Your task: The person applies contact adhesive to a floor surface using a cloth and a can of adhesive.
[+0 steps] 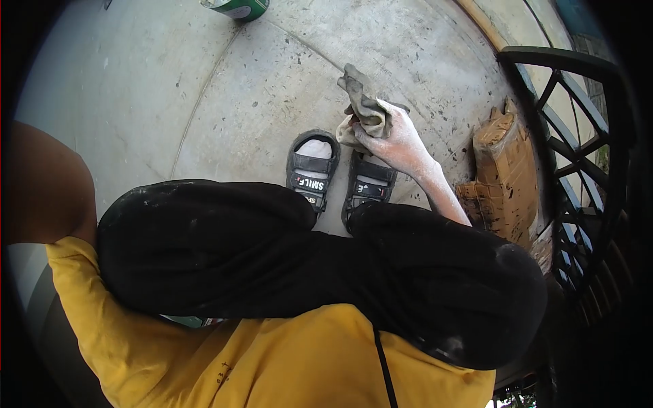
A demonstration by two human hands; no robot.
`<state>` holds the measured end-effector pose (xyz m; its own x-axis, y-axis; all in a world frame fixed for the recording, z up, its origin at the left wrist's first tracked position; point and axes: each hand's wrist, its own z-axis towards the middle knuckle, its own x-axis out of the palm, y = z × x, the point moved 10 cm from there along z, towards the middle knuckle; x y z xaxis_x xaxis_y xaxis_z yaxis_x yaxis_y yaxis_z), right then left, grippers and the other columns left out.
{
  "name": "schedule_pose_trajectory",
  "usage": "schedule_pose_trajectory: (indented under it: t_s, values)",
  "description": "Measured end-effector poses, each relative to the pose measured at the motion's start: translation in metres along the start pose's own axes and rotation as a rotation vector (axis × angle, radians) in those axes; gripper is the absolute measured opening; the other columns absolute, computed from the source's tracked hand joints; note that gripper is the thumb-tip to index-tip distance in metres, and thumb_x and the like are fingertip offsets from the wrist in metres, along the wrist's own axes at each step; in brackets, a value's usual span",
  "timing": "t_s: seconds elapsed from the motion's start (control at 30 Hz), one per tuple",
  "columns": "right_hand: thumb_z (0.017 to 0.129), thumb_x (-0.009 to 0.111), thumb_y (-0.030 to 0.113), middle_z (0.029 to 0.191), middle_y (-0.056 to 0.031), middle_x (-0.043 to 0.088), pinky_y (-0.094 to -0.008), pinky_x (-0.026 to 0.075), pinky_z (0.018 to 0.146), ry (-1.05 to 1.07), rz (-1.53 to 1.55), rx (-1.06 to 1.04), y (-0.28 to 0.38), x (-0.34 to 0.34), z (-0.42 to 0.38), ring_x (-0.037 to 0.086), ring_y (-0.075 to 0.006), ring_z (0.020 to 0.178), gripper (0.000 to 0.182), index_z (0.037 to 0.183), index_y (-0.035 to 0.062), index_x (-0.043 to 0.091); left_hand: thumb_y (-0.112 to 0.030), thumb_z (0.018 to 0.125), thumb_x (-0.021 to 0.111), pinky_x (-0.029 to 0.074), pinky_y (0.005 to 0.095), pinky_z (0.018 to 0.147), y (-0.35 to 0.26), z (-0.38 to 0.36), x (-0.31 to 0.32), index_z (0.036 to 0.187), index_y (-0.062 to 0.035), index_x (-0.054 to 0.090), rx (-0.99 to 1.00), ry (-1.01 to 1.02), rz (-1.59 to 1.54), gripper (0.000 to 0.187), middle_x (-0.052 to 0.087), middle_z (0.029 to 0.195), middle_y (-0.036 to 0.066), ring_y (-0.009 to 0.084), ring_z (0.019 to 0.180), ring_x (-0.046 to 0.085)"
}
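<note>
Above the right sandal, the white-dusted right hand has its fingers clenched round a cloth, bunched probably so one grip holds it clear of the floor, while the unseen left hand's fingers I cannot tell.

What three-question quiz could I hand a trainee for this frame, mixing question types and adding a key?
1. Open question: Which hand holds the crumpled grey fabric, and where is the other hand?
2. True or false: The cardboard is to the right of the sandals in the picture.
3. Multiple choice: What is the main colour of the container at the top edge? A) red B) green C) yellow

Key:
1. The right hand; the left hand is out of view.
2. True.
3. B.
</note>
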<state>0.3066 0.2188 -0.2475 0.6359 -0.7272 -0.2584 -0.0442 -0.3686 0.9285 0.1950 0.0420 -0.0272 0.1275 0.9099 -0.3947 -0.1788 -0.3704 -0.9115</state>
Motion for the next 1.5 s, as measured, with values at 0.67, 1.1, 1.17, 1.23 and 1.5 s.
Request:
schedule_pose_trajectory:
  t_s: [0.67,1.1,1.17,1.23,1.5]
  values:
    - [0.08,0.072,0.009,0.097,-0.0128,0.068,-0.0331,0.051,0.084,0.029,-0.032,0.045,-0.005,-0.003,0.004,0.067,-0.0215,0.091,0.03,0.108,0.0011,0.064,-0.04,0.101,0.052,0.055,0.0331,0.082,-0.015,0.047,0.002,0.116,-0.0029,0.058,0.119,-0.032,-0.164,0.04,0.064,0.1,0.01,0.0174,0.088,0.065]
    - [0.081,0.071,0.027,0.094,-0.0161,0.062,-0.0457,0.047,0.081,0.057,-0.054,0.017,-0.009,-0.003,0.01,0.06,-0.0364,0.097,0.032,0.102,0.0045,0.061,-0.04,0.101,0.05,0.054,0.0335,0.082,0.012,0.053,-0.002,0.119,-0.0013,0.056,0.122,-0.08,-0.27,0.043,0.063,0.102,0.011,0.0187,0.089,0.064]
    - [0.082,0.069,0.028,0.095,-0.0173,0.061,-0.046,0.047,0.081,0.051,-0.087,0.012,-0.006,-0.001,0.005,0.06,-0.037,0.097,0.032,0.1,0.0035,0.06,-0.04,0.101,0.049,0.054,0.0335,0.082,0.015,0.048,0.006,0.119,-0.0011,0.056,0.097,-0.068,-0.308,0.043,0.063,0.102,0.011,0.0189,0.089,0.064]
    - [0.08,0.072,0.023,0.096,-0.0173,0.064,-0.0417,0.05,0.082,0.031,-0.107,0.001,-0.003,-0.002,0.004,0.063,-0.0355,0.094,0.033,0.103,0.0014,0.062,-0.04,0.101,0.049,0.053,0.0336,0.082,0.017,0.039,0.009,0.12,-0.0008,0.056,0.063,-0.07,-0.333,0.044,0.063,0.102,0.011,0.0191,0.09,0.064]
    - [0.089,0.068,0.028,0.096,-0.0163,0.068,-0.0386,0.05,0.085,-0.01,0.06,0.057,-0.02,-0.004,0.001,0.066,-0.029,0.093,0.035,0.107,-0.0015,0.063,-0.04,0.102,0.048,0.053,0.0338,0.083,-0.034,0.062,-0.015,0.122,0.0001,0.055,0.239,-0.095,-0.32,0.046,0.062,0.103,0.011,0.02,0.09,0.063]
